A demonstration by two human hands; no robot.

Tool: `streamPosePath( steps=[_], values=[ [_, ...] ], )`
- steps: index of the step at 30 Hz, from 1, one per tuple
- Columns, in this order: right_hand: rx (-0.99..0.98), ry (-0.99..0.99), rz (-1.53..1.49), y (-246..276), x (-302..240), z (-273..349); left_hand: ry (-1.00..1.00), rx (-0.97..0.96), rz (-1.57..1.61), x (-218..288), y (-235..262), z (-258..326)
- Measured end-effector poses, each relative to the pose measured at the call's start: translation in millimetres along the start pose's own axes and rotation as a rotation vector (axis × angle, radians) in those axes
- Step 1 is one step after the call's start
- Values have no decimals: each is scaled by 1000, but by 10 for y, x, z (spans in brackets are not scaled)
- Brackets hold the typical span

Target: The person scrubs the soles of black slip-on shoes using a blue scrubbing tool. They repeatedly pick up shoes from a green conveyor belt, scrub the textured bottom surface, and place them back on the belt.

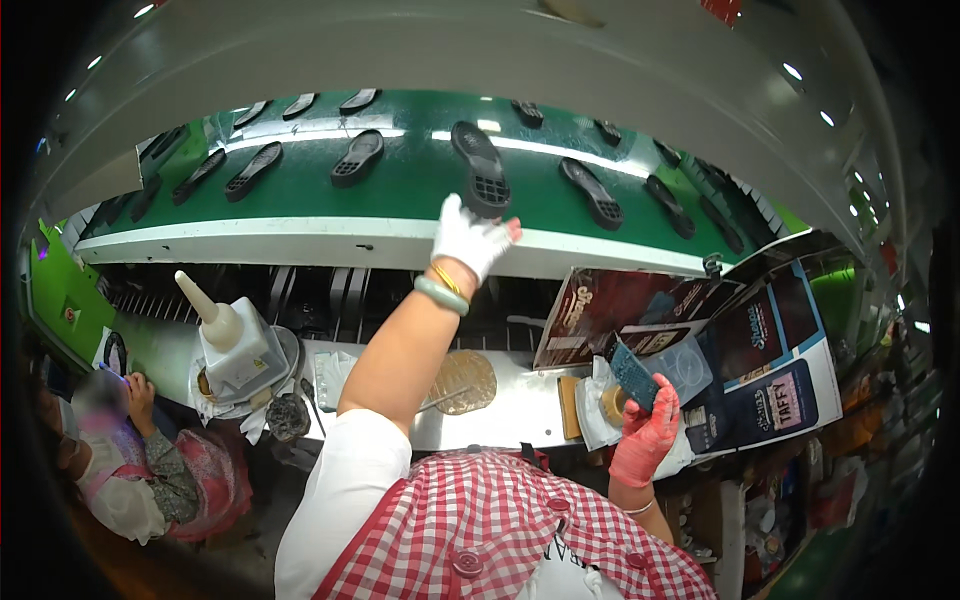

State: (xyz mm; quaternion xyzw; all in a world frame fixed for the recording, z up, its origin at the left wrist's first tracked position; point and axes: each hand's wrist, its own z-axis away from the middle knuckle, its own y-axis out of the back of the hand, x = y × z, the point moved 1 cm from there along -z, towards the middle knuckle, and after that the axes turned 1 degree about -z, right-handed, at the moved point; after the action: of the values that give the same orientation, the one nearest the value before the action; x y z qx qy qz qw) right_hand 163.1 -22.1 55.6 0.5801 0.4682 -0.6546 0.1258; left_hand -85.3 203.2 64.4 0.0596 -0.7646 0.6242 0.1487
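Observation:
My left hand (pixel 468 238), in a white glove with bare fingertips, reaches forward to the near edge of the green conveyor belt. Its fingers are spread beside the heel of a black shoe sole (pixel 480 166), which lies with its gridded heel toward me. Whether the fingers touch the heel is hard to make out. My right hand (pixel 647 437), in a pinkish-red glove, is closed on a dark teal rectangular pad (pixel 632 376) with a rough-looking face. That hand is above the right end of the metal bench (pixel 530 425), in front of printed cardboard panels (pixel 620 322).
More black soles (pixel 358 157) lie spaced along the conveyor belt (pixel 420 190). A white bottle with a long nozzle (pixel 237 340) stands left on the bench. A brownish flat patch (pixel 465 382) lies mid-bench. Another person (pixel 165 480) sits at the left, and a clear plastic container (pixel 683 368) is at the right.

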Motion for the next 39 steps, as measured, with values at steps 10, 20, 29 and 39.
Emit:
streamPosePath(
  steps=[10,20,29,39],
  values=[
    [82,-23,18,298,147,-53,-875,139,-1981,982,47,-555],
    [158,-157,-82,494,143,-35,34,837,-2519,2166,548,-1049],
    [199,-116,169,998,218,-396,-170,208,-952,1684,259,-205],
    [207,-241,556,1794,666,-1003,261,110,-608,-510,182,1453]
  ],
)
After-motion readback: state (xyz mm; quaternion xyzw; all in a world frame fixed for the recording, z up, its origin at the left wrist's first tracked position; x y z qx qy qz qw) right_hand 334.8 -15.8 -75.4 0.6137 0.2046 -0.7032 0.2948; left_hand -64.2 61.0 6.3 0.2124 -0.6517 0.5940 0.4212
